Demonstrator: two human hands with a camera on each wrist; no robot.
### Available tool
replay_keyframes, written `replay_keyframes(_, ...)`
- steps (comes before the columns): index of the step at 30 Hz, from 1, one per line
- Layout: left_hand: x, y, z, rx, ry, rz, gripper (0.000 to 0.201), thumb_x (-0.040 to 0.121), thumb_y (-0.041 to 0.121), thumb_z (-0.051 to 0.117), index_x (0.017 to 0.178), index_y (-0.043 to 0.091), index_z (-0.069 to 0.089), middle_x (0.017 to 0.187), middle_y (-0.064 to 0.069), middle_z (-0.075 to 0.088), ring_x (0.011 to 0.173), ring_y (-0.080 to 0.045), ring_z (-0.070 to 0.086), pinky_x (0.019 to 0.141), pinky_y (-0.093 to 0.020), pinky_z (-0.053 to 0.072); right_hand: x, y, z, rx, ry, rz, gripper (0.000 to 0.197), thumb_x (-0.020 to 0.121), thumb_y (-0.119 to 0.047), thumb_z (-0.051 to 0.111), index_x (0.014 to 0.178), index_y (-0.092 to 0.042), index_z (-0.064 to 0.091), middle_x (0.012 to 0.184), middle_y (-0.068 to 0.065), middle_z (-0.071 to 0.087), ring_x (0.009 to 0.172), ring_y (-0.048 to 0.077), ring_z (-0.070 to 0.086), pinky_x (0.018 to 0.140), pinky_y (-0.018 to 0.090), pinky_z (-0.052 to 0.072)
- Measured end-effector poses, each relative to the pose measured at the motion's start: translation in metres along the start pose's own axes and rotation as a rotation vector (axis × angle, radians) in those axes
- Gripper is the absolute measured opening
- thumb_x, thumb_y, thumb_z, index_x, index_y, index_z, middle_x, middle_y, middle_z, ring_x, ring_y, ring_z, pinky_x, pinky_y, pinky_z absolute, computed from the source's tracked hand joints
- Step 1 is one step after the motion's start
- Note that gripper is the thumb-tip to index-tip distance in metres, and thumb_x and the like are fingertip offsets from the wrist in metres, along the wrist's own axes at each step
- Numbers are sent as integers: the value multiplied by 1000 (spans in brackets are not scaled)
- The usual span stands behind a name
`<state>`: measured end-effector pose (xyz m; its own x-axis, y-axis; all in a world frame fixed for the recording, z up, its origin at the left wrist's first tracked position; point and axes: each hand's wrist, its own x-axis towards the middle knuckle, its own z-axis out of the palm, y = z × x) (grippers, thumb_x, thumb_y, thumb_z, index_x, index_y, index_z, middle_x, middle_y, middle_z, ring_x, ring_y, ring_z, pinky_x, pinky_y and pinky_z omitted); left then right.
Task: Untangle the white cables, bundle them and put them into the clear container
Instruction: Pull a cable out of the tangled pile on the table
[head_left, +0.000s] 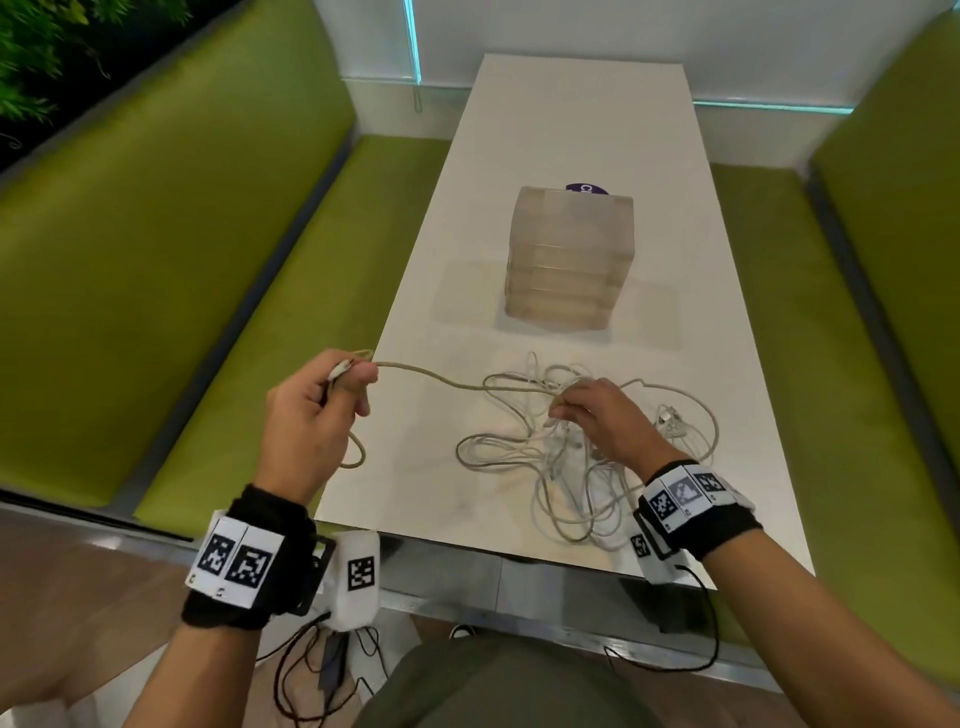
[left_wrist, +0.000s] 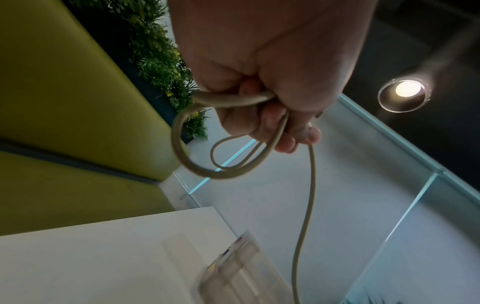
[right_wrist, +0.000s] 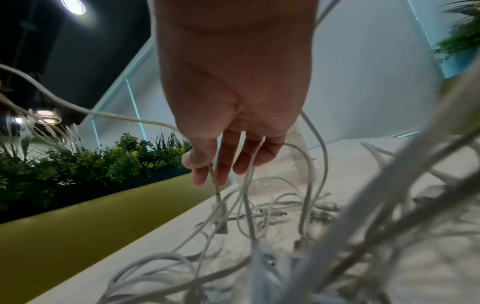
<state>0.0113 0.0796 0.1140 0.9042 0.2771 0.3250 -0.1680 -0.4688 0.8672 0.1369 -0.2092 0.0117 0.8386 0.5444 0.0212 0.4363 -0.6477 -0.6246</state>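
Both grips closed — left hand (head_left: 311, 415) and right hand (head_left: 602, 421) pinch one cable (head_left: 431, 375).

white table (head_left: 582, 130) | 2 green benches (head_left: 156, 234) | plant wall (left_wrist: 158, 55) | dark ceiling, round lamp (left_wrist: 403, 93)

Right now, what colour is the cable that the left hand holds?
Beige, darker than the white cables in the pile; the cable shows best in the left wrist view.
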Motion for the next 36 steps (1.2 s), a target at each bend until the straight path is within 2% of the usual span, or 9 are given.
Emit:
replay_keyframes(3, -6, -5, 1, -7, 16, -49, 19, 96, 20, 55, 78, 24, 62, 62, -10, 55, 56, -42, 41, 45, -39, 31, 0, -8, -3, -33, 68, 36, 13, 90, -20, 63, 90, -15, 75, 94, 2, 71, 87, 23, 54, 78, 33, 41)
replay_keyframes(7, -10, -2, 1, -21, 27, -59, 21, 97, 16, 53, 80, 25, 62, 64, -12, 54, 58, -46, 40, 44, -43, 31, -1, -19, -11, -47, 119, 133, 18, 94, -16, 53, 93, -13, 70, 92, 1, 74, 86, 25, 61, 73, 33, 46)
replay_keyframes(11, -10, -3, 6, -14, -33, -48, 17, 93, 33, 54, 78, 29, 62, 62, -5, 56, 53, -35, 42, 45, -34, 33, -1, -25, -16, 0, 166, 162, 20, 96, -7, 45, 104, -12, 63, 99, 0, 72, 83, 23, 67, 73, 40, 55)
replay_keyframes(15, -15, -6, 16, -48, -92, -108, 23, 86, 49, 53, 79, 30, 62, 58, 2, 56, 51, -16, 39, 49, -32, 33, -4, -28, -21, 170, 221, 157, 29, 95, 1, 44, 107, -13, 66, 92, 0, 71, 86, 15, 66, 77, 30, 55)
replay_keyframes(19, -18, -4, 23, -76, -136, -100, 23, 85, 52, 53, 81, 31, 62, 57, 3, 55, 50, -10, 38, 50, -27, 31, -3, -27, -17, -127, 223, 77, 14, 90, -14, 61, 97, -13, 74, 92, 6, 74, 84, 30, 62, 76, 41, 48)
replay_keyframes(23, -17, -2, 28, -83, -165, -83, 24, 86, 52, 53, 81, 30, 62, 56, 3, 55, 48, -9, 37, 49, -25, 30, -3, -20, -15, -40, 227, 214, 17, 93, -15, 53, 93, -18, 70, 83, -4, 73, 80, 21, 69, 74, 34, 51)
replay_keyframes(28, -18, -3, 28, -86, -163, -84, 22, 85, 53, 53, 81, 33, 62, 56, 3, 55, 49, -9, 37, 49, -25, 30, -4, -11, -11, -194, 165, 213, 17, 96, -17, 51, 93, -16, 68, 110, 2, 60, 104, 24, 54, 89, 41, 37)
replay_keyframes(32, -18, -3, 24, -91, -144, -85, 26, 84, 52, 53, 79, 28, 62, 56, -2, 54, 49, -12, 35, 49, -26, 29, -5, -8, -19, -51, 150, 254, 20, 96, -5, 46, 91, -14, 63, 99, 1, 71, 92, 22, 64, 74, 31, 45)
replay_keyframes(36, -18, -3, 21, -102, -117, -89, 24, 85, 51, 54, 80, 29, 63, 56, 0, 54, 50, -12, 37, 49, -26, 31, -10, -17, -25, 111, 367, 200, 18, 97, -17, 51, 101, -12, 69, 87, 0, 72, 78, 14, 63, 71, 28, 47)
